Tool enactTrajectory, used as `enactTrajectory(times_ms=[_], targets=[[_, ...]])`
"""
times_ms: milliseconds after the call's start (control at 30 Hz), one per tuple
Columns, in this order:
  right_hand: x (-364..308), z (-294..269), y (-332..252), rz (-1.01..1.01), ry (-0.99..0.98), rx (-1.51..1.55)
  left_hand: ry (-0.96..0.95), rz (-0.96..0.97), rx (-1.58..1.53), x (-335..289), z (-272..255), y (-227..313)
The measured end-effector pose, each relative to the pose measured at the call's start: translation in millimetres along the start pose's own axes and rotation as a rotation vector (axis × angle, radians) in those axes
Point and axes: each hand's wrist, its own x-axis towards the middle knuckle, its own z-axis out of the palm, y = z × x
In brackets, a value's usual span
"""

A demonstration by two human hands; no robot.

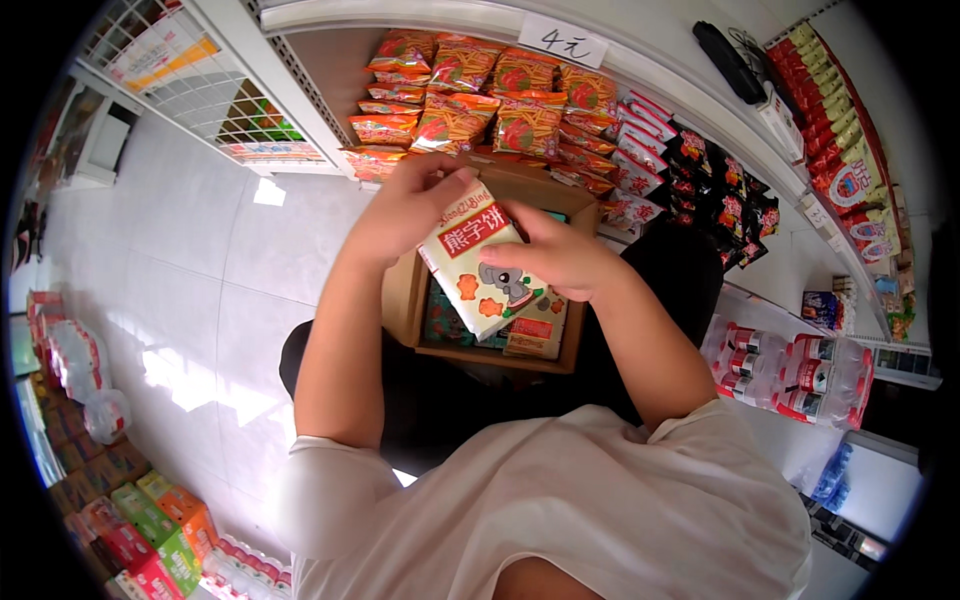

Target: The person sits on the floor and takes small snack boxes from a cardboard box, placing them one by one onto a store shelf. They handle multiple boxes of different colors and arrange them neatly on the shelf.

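Observation:
My left hand [408, 208] grips the top of a white snack packet [480, 265] with a cartoon animal and orange biscuits printed on it. My right hand [553, 254] clasps the same packet from the right side, thumb across its front. The packet is held upright over an open brown cardboard box [405, 300] that rests on my lap. More flat packets lie inside the box beneath the held one.
A white shelf [640, 70] ahead holds rows of orange-red snack bags [470, 95] and darker red-and-black bags [715, 190] to the right. Shrink-wrapped bottles [795, 375] stand at right. Colourful cartons [150, 530] line the lower left on a white tiled floor [190, 270].

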Motion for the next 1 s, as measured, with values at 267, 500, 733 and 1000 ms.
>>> enactTrajectory(times_ms=[267,500,733,1000], targets=[[17.6,2.0,26.1,0.336,-0.046,0.715,0.06,-0.107,0.323,3.5,-25.6,-5.2],[17.3,42.9,-18.1,0.4,-0.173,0.382,0.283,0.213,0.369,-0.4,-50.9,-14.0],[40.5,81.0,-152.3,0.078,-0.098,0.034,0.614,0.416,-0.637,-27.1,-96.0,29.7],[154.8,69.6,-288.0,-0.7,0.421,-0.366,0.507,0.386,-0.407,-17.6,-102.9,25.4]])
